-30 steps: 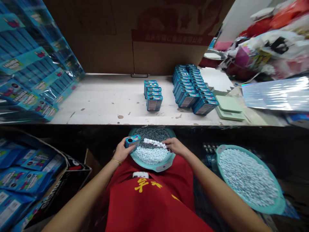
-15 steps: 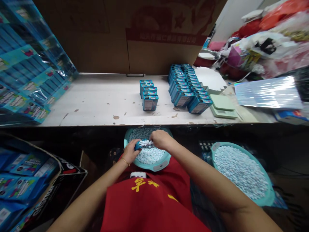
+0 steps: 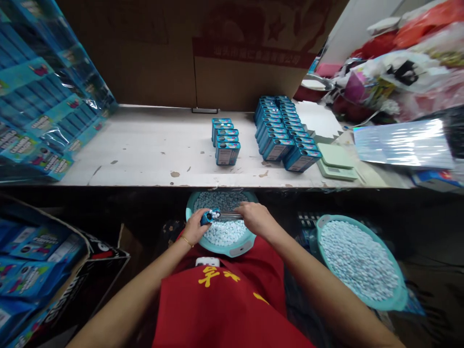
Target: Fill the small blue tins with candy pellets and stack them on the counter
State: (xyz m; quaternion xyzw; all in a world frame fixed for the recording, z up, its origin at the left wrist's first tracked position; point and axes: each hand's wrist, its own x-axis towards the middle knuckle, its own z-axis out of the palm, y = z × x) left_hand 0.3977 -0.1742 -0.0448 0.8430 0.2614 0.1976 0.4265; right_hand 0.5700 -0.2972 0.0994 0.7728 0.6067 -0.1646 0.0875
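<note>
My left hand is wrapped round a small blue tin, tilted with its open end toward the right. White pellets show at that mouth. In my right hand is a narrow metal scoop, its far end reaching to the tin's mouth; few pellets show on its trough. Both hands are over a turquoise basin at my lap, which holds many small white and pale-blue candy-like pellets.
On the white table stand a short row of blue tins and a larger double row, beside a pale green scale. A second pellet-filled basin is at right. A carton of blue packs sits at left.
My right hand has drawn back to the right with the scoop, which held a heap of pellets and now looks mostly bare. Pellets now show in the tin's mouth.
</note>
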